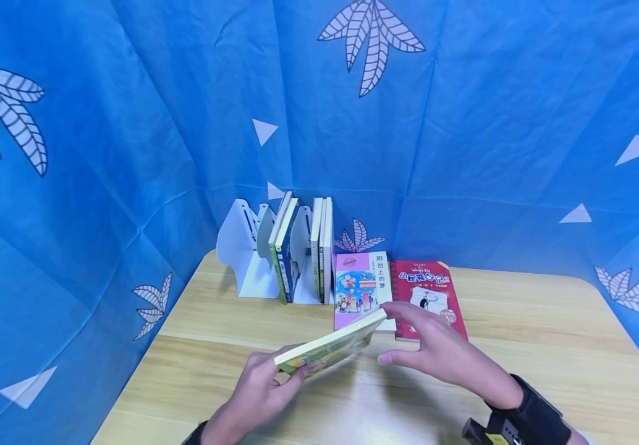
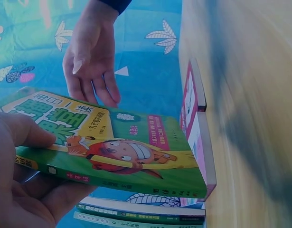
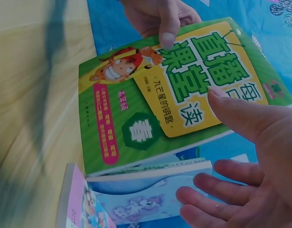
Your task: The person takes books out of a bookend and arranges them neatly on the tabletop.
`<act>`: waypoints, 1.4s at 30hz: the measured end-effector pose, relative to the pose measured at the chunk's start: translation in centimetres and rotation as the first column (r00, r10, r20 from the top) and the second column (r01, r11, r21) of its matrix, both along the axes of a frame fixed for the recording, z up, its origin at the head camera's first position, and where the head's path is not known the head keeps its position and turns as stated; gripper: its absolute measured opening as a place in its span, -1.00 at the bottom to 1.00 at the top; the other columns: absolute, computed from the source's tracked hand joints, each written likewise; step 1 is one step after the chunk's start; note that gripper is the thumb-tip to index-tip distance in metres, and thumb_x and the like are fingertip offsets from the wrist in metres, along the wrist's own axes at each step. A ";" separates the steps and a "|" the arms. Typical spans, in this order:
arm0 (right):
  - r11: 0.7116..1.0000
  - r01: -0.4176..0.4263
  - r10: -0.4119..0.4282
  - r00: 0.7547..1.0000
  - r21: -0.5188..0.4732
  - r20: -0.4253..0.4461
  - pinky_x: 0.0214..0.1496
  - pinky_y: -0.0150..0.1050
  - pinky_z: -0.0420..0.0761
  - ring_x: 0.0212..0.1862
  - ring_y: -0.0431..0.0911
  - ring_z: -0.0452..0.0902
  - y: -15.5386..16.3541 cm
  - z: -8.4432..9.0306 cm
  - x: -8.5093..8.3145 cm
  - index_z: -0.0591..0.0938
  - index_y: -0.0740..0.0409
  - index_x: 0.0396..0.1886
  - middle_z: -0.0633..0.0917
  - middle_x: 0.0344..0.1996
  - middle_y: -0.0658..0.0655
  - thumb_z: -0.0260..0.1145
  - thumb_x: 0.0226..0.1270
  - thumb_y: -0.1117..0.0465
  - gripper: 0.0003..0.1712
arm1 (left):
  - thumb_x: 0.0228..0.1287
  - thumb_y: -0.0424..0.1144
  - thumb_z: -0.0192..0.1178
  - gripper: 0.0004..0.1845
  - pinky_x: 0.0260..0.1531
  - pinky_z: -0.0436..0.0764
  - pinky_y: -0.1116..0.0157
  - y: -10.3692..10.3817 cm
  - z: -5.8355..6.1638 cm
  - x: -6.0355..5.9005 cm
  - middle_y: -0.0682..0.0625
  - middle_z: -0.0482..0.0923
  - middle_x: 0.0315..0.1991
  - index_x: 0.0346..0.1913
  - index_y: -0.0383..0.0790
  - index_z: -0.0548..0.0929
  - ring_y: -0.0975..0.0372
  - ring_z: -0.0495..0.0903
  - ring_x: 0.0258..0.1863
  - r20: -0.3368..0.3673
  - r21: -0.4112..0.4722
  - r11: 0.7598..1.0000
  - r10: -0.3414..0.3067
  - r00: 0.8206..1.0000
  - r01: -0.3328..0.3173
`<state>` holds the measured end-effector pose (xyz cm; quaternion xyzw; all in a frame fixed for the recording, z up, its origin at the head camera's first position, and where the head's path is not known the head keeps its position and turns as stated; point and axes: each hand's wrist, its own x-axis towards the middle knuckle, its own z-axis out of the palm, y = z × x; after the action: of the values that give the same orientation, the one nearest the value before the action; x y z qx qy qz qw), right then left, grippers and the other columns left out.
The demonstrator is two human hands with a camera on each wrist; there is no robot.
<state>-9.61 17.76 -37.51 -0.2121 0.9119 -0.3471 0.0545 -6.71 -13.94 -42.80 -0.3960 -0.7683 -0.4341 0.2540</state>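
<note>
Gripping green book in left hand, right hand fingers spread loose, white rack holding upright books

green book, tilted, held above table

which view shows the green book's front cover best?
Right wrist: the green book shows its front cover nearly whole, title readable. Left wrist shows it slanted, with the spine. Head sees mostly its page edge, held by the left hand.
</note>
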 end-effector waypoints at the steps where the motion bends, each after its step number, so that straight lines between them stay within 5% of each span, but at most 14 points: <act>1: 1.000 0.002 -0.002 1.000 -0.004 0.013 0.22 0.16 0.76 0.32 0.16 0.61 0.0 0.0 0.0 0.51 0.14 0.42 0.63 0.34 0.20 0.49 0.18 -0.33 -0.03 | -0.11 -0.69 0.38 -0.49 -0.62 0.54 0.73 0.1 0.1 0.0 -0.26 0.83 -0.28 0.02 -0.38 0.71 0.25 0.81 -0.46 -0.002 -0.001 1.000 -0.006 1.000 0.006; 11: 0.995 -0.069 0.072 0.997 -0.077 0.036 0.19 0.06 0.79 0.32 0.06 0.59 -0.4 0.0 0.1 0.50 -0.02 0.43 0.63 0.35 0.09 0.50 0.19 -0.29 -0.12 | -0.10 -0.68 0.36 -0.46 -0.43 0.71 0.62 0.6 0.2 -0.2 -0.25 0.83 -0.26 0.07 -0.35 0.71 0.22 0.83 -0.39 -0.024 0.004 0.998 -0.065 0.998 0.065; 18: 0.989 -0.083 0.093 0.992 -0.124 0.081 0.13 -0.24 0.79 0.30 -0.01 0.58 -0.6 -0.5 0.1 0.51 -0.08 0.42 0.64 0.32 -0.02 0.55 0.16 -0.24 -0.14 | -0.08 -0.66 0.37 -0.45 -0.31 0.78 0.54 0.9 0.3 -0.2 -0.23 0.84 -0.23 0.08 -0.36 0.71 0.17 0.85 -0.34 -0.040 0.002 0.996 -0.093 0.995 0.093; 27: 0.980 -0.112 0.124 0.990 -0.162 0.068 0.25 -0.16 0.75 0.23 -0.11 0.64 -0.7 -0.8 0.3 0.53 -0.11 0.39 0.68 0.28 -0.07 0.56 0.18 -0.17 -0.20 | -0.05 -0.66 0.38 -0.44 -0.25 0.80 0.51 1.6 0.4 -0.4 -0.24 0.83 -0.18 0.12 -0.35 0.69 0.12 0.86 -0.24 -0.027 0.005 0.988 -0.154 0.988 0.155; 33: 0.966 -0.161 0.182 0.979 -0.201 0.092 0.22 -0.35 0.68 0.15 -0.14 0.66 -0.7 -0.8 0.3 0.59 -0.13 0.33 0.74 0.20 -0.05 0.52 0.28 -0.06 -0.37 | -0.03 -0.65 0.38 -0.44 -0.18 0.82 0.45 2.0 0.6 -0.4 -0.20 0.84 -0.16 0.13 -0.32 0.69 0.13 0.86 -0.20 -0.011 -0.002 0.987 -0.159 0.987 0.159; 42: 0.970 -0.151 0.163 0.986 -0.191 0.046 0.18 -0.37 0.71 0.03 -0.32 0.68 -0.5 -1.1 0.5 0.69 -0.08 0.22 0.81 0.08 -0.08 0.46 0.38 0.00 -0.56 | -0.02 -0.63 0.39 -0.46 -0.19 0.81 0.48 2.3 0.9 -0.3 -0.19 0.84 -0.16 0.11 -0.30 0.71 0.18 0.86 -0.21 0.049 -0.007 0.990 -0.141 0.989 0.141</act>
<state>-9.14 17.28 -38.58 -0.2769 0.8536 -0.4320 0.0897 -7.05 -11.68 -41.95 -0.4401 -0.7465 -0.4563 0.2019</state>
